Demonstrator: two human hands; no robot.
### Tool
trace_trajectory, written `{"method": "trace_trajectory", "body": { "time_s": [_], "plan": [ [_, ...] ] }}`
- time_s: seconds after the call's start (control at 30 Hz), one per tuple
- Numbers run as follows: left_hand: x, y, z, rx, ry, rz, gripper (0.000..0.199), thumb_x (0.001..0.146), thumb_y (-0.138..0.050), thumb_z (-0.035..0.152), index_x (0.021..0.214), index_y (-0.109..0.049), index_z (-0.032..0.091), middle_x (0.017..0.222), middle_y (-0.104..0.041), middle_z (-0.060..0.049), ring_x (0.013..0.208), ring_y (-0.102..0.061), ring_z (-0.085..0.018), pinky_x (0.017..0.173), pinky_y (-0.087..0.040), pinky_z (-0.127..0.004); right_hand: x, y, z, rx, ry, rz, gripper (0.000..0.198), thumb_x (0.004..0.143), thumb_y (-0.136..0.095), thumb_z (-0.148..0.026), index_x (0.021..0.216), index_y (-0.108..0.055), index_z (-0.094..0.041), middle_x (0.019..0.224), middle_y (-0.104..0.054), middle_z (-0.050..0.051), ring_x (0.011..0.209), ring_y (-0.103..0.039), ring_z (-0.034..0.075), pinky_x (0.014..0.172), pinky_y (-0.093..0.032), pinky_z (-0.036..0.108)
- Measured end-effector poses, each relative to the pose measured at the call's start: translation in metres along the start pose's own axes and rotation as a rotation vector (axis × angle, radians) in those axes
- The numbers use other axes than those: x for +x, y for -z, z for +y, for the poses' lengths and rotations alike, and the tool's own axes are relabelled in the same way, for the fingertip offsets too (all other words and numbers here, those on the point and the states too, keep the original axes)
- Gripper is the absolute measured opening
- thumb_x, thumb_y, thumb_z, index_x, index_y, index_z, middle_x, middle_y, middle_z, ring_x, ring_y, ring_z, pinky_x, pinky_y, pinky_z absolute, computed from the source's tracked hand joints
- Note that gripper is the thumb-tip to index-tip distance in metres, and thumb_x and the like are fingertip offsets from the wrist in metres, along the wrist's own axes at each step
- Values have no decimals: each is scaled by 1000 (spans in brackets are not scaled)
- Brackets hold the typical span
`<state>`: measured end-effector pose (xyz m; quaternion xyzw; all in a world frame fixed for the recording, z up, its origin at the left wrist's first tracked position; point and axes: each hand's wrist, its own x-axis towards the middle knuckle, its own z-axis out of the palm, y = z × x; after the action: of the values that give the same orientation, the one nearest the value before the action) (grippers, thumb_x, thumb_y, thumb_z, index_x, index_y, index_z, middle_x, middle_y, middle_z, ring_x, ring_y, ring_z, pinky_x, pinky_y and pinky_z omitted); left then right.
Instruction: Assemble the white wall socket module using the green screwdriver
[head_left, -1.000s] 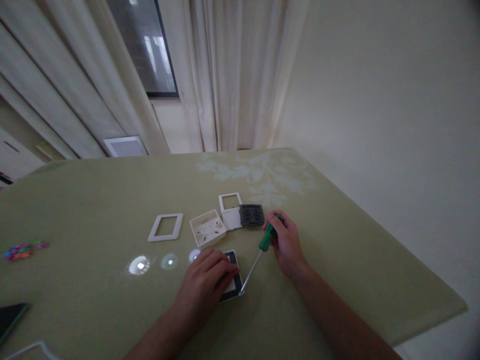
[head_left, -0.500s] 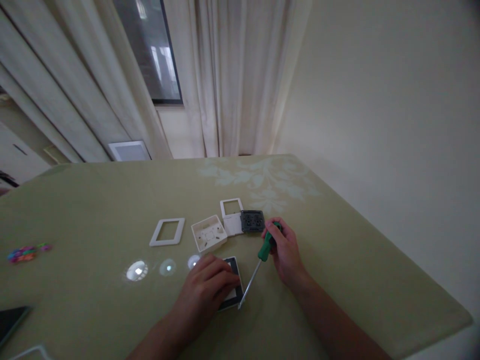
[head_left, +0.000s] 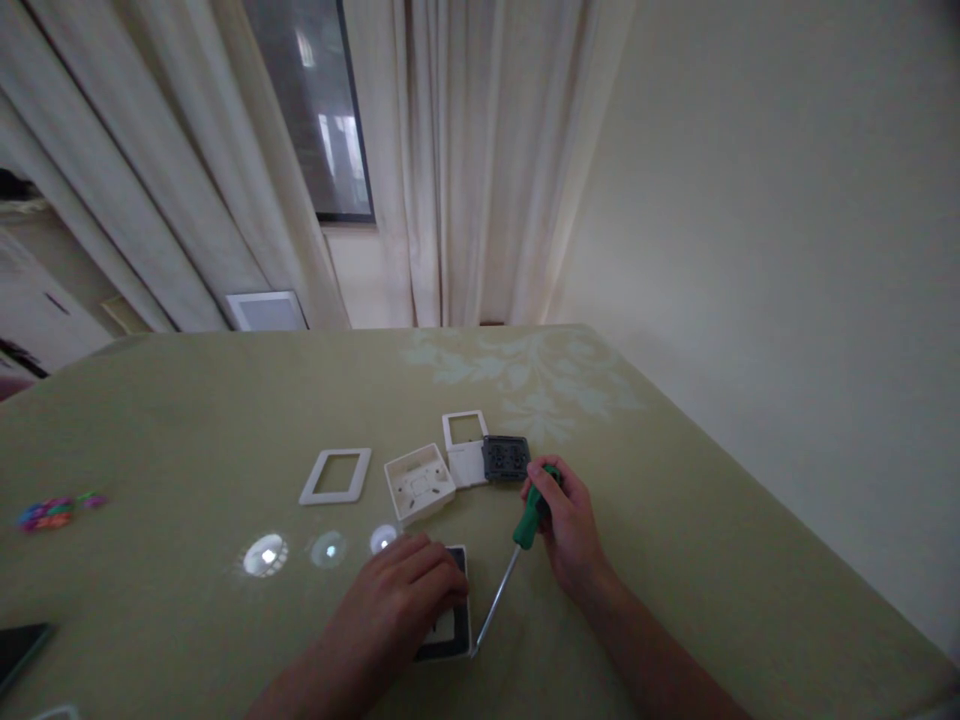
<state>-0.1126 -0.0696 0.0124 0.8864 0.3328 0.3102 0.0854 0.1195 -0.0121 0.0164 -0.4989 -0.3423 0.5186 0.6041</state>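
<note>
My left hand (head_left: pixel 401 590) bends its fingers over a square wall-switch box (head_left: pixel 454 640) with a white rim and a dark inner frame, holding it down on the table. Much of that box is hidden under the hand. In my right hand (head_left: pixel 566 515) is a screwdriver (head_left: pixel 529 520) with a green handle, gripped from above. Its metal shaft slants down to the left, and the tip meets the box's near right corner. Just beyond my right hand lies a black socket insert (head_left: pixel 506 458), touching a white plate (head_left: pixel 469 464).
An open white back box (head_left: pixel 420 484) sits beyond my left hand. One white frame (head_left: pixel 363 480) lies left of it and a smaller white frame (head_left: pixel 447 430) behind. Colourful small items (head_left: pixel 56 513) and a dark flat object (head_left: pixel 21 650) are at the left. A wall (head_left: pixel 787 300) borders the table's right side.
The switch box has turned slightly and sits closer to me, with my left hand still over it. The screwdriver tip has followed its corner. The whole view has shifted a little.
</note>
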Motion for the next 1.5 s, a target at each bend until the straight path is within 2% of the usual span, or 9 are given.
{"method": "trace_trajectory", "body": {
  "time_s": [0.17,0.3,0.5,0.7,0.9,1.07,1.23,1.5],
  "plan": [
    [-2,4,4,26,-50,34,40,121,-32,27,100,-66,23,88,-75,-3,76,-67,-22,70,-47,-34,-1,-1,1,-1,-14,-8,50,72,-93,-63,83,-64,-23,66,-61,-4,48,-46,10,40,-30,18],
    [-1,-1,6,48,-48,67,36,120,-36,26,100,-66,22,86,-74,-3,74,-66,-22,69,-46,-34,-3,-1,1,4,-26,-14,51,71,-94,-63,84,-65,-23,68,-62,-3,51,-48,10,41,-33,18],
    [-5,-10,0,-76,-3,108,38,121,-35,32,102,-67,23,90,-77,-3,77,-66,-21,72,-46,-34,-3,1,1,6,-37,-7,54,69,-95,-65,85,-65,-23,68,-61,-4,52,-47,10,42,-35,18],
    [-4,-8,-2,-93,-41,106,33,120,-37,30,109,-67,22,92,-79,-2,78,-66,-21,72,-46,-34,-3,2,0,9,-43,-7,57,67,-95,-67,86,-65,-22,69,-61,-4,53,-49,9,43,-36,18],
    [-2,-5,0,-73,8,88,38,120,-37,34,103,-69,23,89,-77,-3,77,-65,-21,71,-46,-34,-5,2,1,7,-53,-15,54,70,-95,-64,86,-64,-22,70,-61,-4,54,-48,9,43,-36,18],
    [-1,-5,0,-100,8,110,31,118,-47,34,99,-68,22,90,-77,-2,80,-66,-21,74,-48,-32,-4,2,3,0,-56,-14,55,69,-94,-64,86,-63,-22,70,-61,-4,54,-47,10,42,-36,18],
    [-4,-4,0,-90,-14,40,32,119,-42,32,102,-67,23,94,-78,-2,83,-65,-22,77,-46,-35,-3,2,3,-5,-55,-19,55,69,-94,-65,85,-63,-22,70,-61,-4,54,-47,10,43,-36,18],
    [-4,-2,-1,-95,-1,33,33,120,-40,29,105,-70,23,99,-78,-2,86,-65,-22,77,-44,-35,-3,2,4,-21,-55,-22,56,69,-94,-65,86,-63,-22,69,-61,-4,54,-46,10,42,-34,18]
  ]
}}
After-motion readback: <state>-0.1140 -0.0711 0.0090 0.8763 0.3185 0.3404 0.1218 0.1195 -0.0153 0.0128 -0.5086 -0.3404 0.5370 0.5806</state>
